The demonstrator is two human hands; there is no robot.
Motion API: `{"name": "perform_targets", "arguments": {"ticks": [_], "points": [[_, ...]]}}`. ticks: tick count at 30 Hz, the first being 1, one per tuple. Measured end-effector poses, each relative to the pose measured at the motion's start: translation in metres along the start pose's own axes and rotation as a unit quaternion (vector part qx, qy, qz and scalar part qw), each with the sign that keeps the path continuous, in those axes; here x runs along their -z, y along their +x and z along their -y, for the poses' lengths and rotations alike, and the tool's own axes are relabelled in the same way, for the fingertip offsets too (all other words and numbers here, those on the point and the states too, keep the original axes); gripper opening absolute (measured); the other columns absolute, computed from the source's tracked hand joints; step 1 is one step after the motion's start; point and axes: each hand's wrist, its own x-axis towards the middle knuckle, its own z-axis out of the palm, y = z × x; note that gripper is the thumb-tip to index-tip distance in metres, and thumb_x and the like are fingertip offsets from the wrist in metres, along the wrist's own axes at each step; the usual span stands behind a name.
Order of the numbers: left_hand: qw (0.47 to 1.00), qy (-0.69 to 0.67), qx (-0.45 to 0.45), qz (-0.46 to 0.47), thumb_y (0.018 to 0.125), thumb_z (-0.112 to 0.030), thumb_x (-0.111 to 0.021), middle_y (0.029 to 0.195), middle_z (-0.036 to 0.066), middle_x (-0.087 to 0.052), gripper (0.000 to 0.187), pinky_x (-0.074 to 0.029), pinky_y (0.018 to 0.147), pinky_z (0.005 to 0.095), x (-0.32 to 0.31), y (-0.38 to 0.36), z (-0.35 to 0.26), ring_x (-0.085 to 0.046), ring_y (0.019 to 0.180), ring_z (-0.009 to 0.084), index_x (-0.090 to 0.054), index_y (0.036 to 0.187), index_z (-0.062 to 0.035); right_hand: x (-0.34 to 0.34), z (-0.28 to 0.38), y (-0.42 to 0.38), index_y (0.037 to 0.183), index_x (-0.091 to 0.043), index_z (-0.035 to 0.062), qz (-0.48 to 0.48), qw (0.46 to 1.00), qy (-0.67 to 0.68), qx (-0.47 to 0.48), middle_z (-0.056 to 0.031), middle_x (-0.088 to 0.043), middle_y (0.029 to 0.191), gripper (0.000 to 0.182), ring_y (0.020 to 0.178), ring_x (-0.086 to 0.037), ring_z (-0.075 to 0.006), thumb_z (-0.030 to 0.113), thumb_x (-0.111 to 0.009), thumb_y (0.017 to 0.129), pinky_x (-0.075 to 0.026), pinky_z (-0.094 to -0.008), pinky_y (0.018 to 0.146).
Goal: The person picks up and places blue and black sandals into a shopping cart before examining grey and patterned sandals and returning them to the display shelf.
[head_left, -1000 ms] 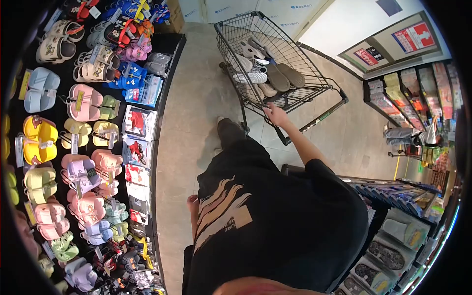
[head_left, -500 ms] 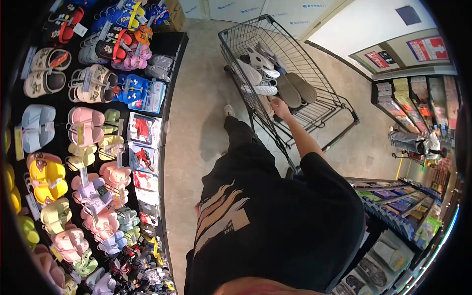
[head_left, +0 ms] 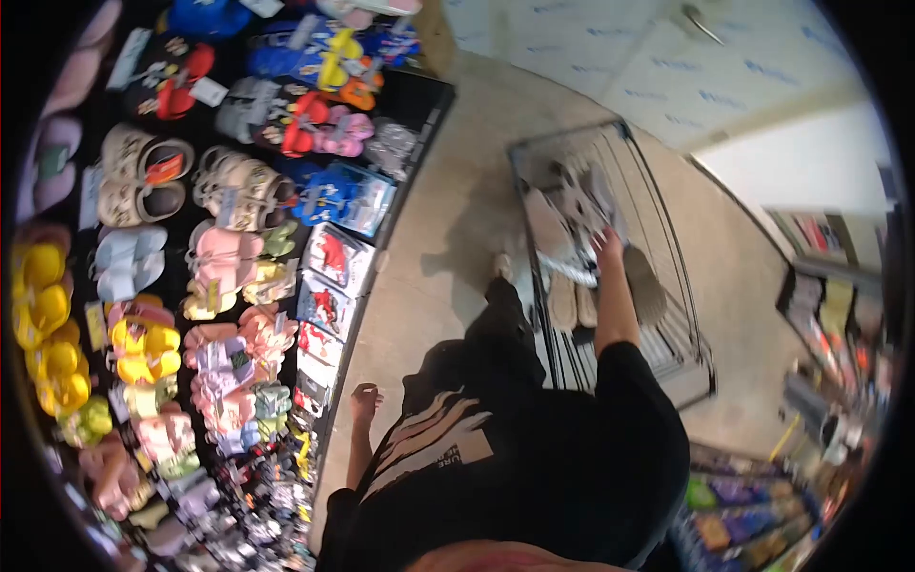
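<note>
black tee, tan back print

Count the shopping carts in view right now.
1: the wire shopping cart ahead on the right, holding slippers; the right hand reaches into it. Others may be hidden.

My black T-shirt point(head_left: 534, 467) has tan stripes on it. The wall rack of rubber sandals point(head_left: 143, 286) shows yellow, pink, blue and red. The wire metal cart point(head_left: 667, 315) is grey.
</note>
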Motion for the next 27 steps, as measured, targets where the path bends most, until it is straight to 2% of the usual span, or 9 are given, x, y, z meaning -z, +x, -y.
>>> {"name": "perform_targets", "arguments": {"ticks": [2, 6, 12, 15, 20, 22, 23, 25, 27], "points": [[0.999, 0.022, -0.013, 0.019, 0.090, -0.016, -0.064, 0.080, 0.011, -0.072, 0.020, -0.052, 0.055, 0.0278, 0.002, 0.004, -0.008, -0.068, 0.066, 0.0166, -0.066, 0.105, -0.0029, -0.007, -0.003, 0.032, 0.145, -0.036, 0.0053, -0.033, 0.996, 0.081, -0.024, -0.0120, -0.039, 0.148, 0.053, 0.131, -0.045, -0.0344, 0.030, -0.049, 0.100, -0.047, -0.0487, 0.103], [0.996, 0.083, -0.007, 0.015, 0.090, -0.018, -0.064, 0.081, 0.009, -0.072, 0.020, -0.052, 0.056, 0.0284, -0.001, -0.004, -0.030, -0.069, 0.068, 0.0146, -0.067, 0.105, -0.0050, -0.009, 0.000, 0.074, 0.150, -0.027, 0.0065, -0.027, 0.980, 0.188, -0.064, -0.0112, -0.035, 0.152, 0.056, 0.138, -0.039, -0.0316, 0.031, -0.043, 0.102, -0.041, -0.0482, 0.108], [0.995, 0.099, 0.001, 0.026, 0.088, -0.020, -0.065, 0.079, 0.009, -0.071, 0.022, -0.052, 0.059, 0.0308, -0.007, -0.003, -0.032, -0.068, 0.068, 0.0168, -0.067, 0.103, -0.0044, 0.005, -0.014, 0.135, 0.144, -0.037, 0.0057, -0.089, 0.942, 0.312, -0.088, -0.0125, -0.050, 0.130, 0.049, 0.108, -0.056, -0.0275, 0.030, -0.041, 0.102, -0.050, -0.0425, 0.087], [0.991, 0.129, -0.007, 0.037, 0.088, -0.021, -0.065, 0.078, 0.010, -0.071, 0.024, -0.053, 0.064, 0.0327, -0.011, 0.001, -0.038, -0.069, 0.070, 0.0190, -0.068, 0.104, -0.0042, 0.044, -0.039, 0.179, 0.122, -0.053, 0.0049, 0.034, 0.863, 0.500, -0.067, -0.0100, -0.058, 0.101, 0.046, 0.085, -0.059, -0.0256, 0.038, -0.026, 0.104, -0.049, -0.0379, 0.074], [0.978, 0.184, -0.076, 0.060, 0.088, -0.023, -0.066, 0.078, 0.011, -0.071, 0.026, -0.054, 0.069, 0.0349, -0.018, 0.026, -0.061, -0.069, 0.073, 0.0209, -0.068, 0.105, -0.0042, -0.025, 0.045, 0.069, 0.125, -0.052, 0.0076, -0.069, 0.907, 0.413, -0.037, -0.0109, -0.059, 0.109, 0.047, 0.086, -0.058, -0.0252, 0.042, -0.028, 0.104, -0.049, -0.0375, 0.074], [0.976, 0.190, -0.076, 0.071, 0.088, -0.023, -0.067, 0.081, 0.012, -0.072, 0.024, -0.054, 0.070, 0.0358, -0.023, 0.037, -0.080, -0.070, 0.075, 0.0236, -0.068, 0.104, -0.0052, -0.025, 0.060, 0.058, 0.126, -0.052, 0.0066, -0.007, 0.923, 0.384, -0.019, -0.0133, -0.061, 0.114, 0.050, 0.090, -0.058, -0.0256, 0.044, -0.028, 0.104, -0.049, -0.0378, 0.074], [0.970, 0.206, -0.113, 0.069, 0.088, -0.023, -0.066, 0.082, 0.012, -0.072, 0.023, -0.054, 0.070, 0.0363, -0.025, 0.044, -0.087, -0.070, 0.077, 0.0253, -0.069, 0.103, -0.0058, -0.019, 0.063, 0.058, 0.122, -0.055, 0.0051, 0.101, 0.924, 0.368, 0.011, -0.0156, -0.062, 0.113, 0.052, 0.090, -0.058, -0.0262, 0.044, -0.026, 0.105, -0.049, -0.0377, 0.074], [0.955, 0.225, -0.181, 0.075, 0.089, -0.022, -0.064, 0.086, 0.013, -0.072, 0.021, -0.054, 0.071, 0.0375, -0.029, 0.070, -0.103, -0.070, 0.081, 0.0280, -0.069, 0.101, -0.0065, -0.034, 0.085, 0.028, 0.110, -0.060, 0.0045, 0.100, 0.932, 0.347, 0.028, -0.0187, -0.061, 0.118, 0.055, 0.092, -0.056, -0.0258, 0.049, -0.028, 0.103, -0.046, -0.0403, 0.080], [0.932, 0.238, -0.258, 0.087, 0.090, -0.020, -0.061, 0.086, 0.014, -0.071, 0.018, -0.053, 0.070, 0.0370, -0.041, 0.091, -0.122, -0.070, 0.080, 0.0265, -0.069, 0.099, -0.0062, -0.023, 0.093, 0.021, 0.106, -0.067, 0.0076, 0.245, 0.913, 0.319, 0.069, -0.0214, -0.061, 0.124, 0.050, 0.097, -0.057, -0.0276, 0.048, -0.038, 0.099, -0.046, -0.0386, 0.083]]}}
